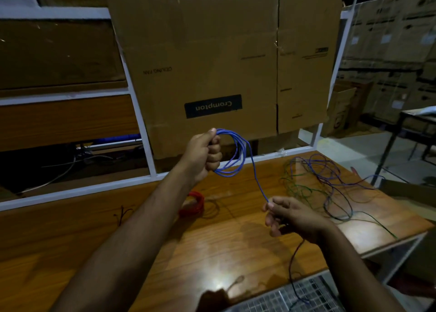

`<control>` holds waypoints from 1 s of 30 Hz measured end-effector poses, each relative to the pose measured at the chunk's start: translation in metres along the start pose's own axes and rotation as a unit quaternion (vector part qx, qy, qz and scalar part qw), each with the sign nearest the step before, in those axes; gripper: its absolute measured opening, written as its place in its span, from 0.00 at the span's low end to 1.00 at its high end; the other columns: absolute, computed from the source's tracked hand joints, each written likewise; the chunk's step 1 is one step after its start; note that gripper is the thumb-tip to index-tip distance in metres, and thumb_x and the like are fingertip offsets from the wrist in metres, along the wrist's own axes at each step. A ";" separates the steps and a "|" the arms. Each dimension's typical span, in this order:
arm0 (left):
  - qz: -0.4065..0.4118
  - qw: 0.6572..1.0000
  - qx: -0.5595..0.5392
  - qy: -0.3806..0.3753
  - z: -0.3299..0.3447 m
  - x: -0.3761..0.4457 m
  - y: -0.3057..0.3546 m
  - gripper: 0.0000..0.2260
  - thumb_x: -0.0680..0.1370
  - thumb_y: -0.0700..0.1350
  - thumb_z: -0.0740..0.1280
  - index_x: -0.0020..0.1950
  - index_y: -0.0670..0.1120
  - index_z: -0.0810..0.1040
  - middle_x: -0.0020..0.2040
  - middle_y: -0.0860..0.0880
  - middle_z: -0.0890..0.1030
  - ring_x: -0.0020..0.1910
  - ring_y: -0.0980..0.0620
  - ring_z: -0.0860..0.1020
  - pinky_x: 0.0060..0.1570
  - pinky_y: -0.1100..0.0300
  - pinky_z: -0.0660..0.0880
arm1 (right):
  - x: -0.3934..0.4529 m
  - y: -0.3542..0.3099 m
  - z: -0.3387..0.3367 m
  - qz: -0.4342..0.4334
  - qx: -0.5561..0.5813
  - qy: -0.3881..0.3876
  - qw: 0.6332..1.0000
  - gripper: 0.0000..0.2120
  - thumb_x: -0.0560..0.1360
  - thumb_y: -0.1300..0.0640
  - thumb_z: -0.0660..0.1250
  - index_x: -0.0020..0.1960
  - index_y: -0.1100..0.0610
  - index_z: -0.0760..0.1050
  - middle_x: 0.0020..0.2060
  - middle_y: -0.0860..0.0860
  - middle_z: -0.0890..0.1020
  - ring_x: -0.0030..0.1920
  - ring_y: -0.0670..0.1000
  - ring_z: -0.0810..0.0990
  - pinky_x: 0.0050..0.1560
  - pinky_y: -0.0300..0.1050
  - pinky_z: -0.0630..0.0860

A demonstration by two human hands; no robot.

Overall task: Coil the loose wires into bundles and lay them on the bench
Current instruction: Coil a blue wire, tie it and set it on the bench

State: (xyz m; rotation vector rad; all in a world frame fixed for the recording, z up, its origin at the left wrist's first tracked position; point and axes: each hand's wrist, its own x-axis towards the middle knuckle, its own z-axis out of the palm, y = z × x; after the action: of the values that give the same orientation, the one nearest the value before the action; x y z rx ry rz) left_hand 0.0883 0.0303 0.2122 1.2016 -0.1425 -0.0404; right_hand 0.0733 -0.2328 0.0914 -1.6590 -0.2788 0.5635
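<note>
The left hand (205, 153) clenches its fingers round a blue wire coil (232, 153) held above the surface (165, 241); the right hand (290, 215) pinches the wire's trailing length. Its tail probably joins the tangled wires (330, 181) far right, so pulling could snag there, or loops could slip.

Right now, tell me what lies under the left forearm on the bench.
A red wire coil lies on the bench under the left forearm. The arm covers the coil's left side, so its full shape is hidden.
</note>
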 end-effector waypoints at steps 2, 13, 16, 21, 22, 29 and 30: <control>0.011 1.000 -0.016 0.011 0.002 0.002 0.001 0.18 0.86 0.49 0.52 0.37 0.48 0.63 0.24 0.54 0.58 0.20 0.59 0.54 0.25 0.65 0.48 | -0.006 -0.004 0.008 -0.038 -0.177 0.124 0.976 0.15 0.79 0.44 0.63 0.50 0.55 0.79 0.34 0.53 0.83 0.28 0.46 0.76 0.34 0.44 0.72; -0.015 0.999 -0.044 0.027 0.022 0.003 -0.008 0.18 0.85 0.50 0.53 0.37 0.47 0.65 0.22 0.54 0.59 0.18 0.59 0.55 0.18 0.70 0.53 | -0.042 -0.103 0.075 -0.168 -0.647 0.077 0.740 0.23 0.79 0.68 0.59 0.71 0.52 0.73 0.51 0.51 0.65 0.46 0.52 0.73 0.49 0.45 0.70; -0.030 0.998 -0.046 0.009 0.023 -0.002 -0.011 0.17 0.85 0.51 0.54 0.37 0.47 0.66 0.24 0.53 0.61 0.19 0.59 0.58 0.18 0.68 0.55 | -0.043 -0.133 0.079 -0.306 -0.655 0.059 0.688 0.17 0.79 0.65 0.65 0.65 0.51 0.79 0.56 0.53 0.75 0.55 0.53 0.79 0.52 0.39 0.71; -0.012 0.999 0.037 -0.003 0.028 -0.016 -0.018 0.15 0.85 0.48 0.54 0.46 0.43 0.74 0.30 0.47 0.71 0.24 0.53 0.69 0.24 0.62 0.67 | -0.023 -0.162 0.067 -0.422 -0.621 0.098 0.653 0.11 0.74 0.65 0.72 0.56 0.56 0.81 0.49 0.54 0.83 0.45 0.51 0.83 0.43 0.36 0.73; -0.009 0.999 0.046 -0.008 0.029 -0.018 -0.019 0.15 0.86 0.47 0.53 0.47 0.43 0.75 0.30 0.47 0.72 0.24 0.54 0.69 0.24 0.62 0.68 | -0.017 -0.165 0.063 -0.437 -0.615 0.113 0.647 0.10 0.73 0.66 0.72 0.54 0.57 0.81 0.45 0.54 0.83 0.41 0.51 0.83 0.39 0.38 0.74; -0.088 0.993 -0.029 -0.068 0.026 -0.026 -0.013 0.14 0.85 0.51 0.52 0.45 0.46 0.70 0.27 0.52 0.63 0.21 0.59 0.59 0.20 0.67 0.55 | 0.011 -0.168 0.042 -0.480 -0.554 0.218 0.644 0.06 0.71 0.62 0.75 0.43 0.57 0.78 0.33 0.47 0.77 0.31 0.45 0.74 0.29 0.33 0.66; -0.102 0.992 -0.031 -0.072 0.025 -0.026 -0.012 0.15 0.85 0.52 0.52 0.44 0.47 0.70 0.26 0.53 0.62 0.21 0.59 0.58 0.20 0.67 0.53 | 0.014 -0.169 0.039 -0.473 -0.558 0.227 0.643 0.07 0.72 0.59 0.75 0.42 0.56 0.77 0.32 0.45 0.75 0.30 0.44 0.72 0.30 0.31 0.63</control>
State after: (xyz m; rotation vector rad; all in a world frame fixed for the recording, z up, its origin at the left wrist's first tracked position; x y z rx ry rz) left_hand 0.0597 0.0052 0.2073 1.1473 -0.1433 -0.3090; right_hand 0.0878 -0.1637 0.2502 -2.3536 -1.1951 -1.0743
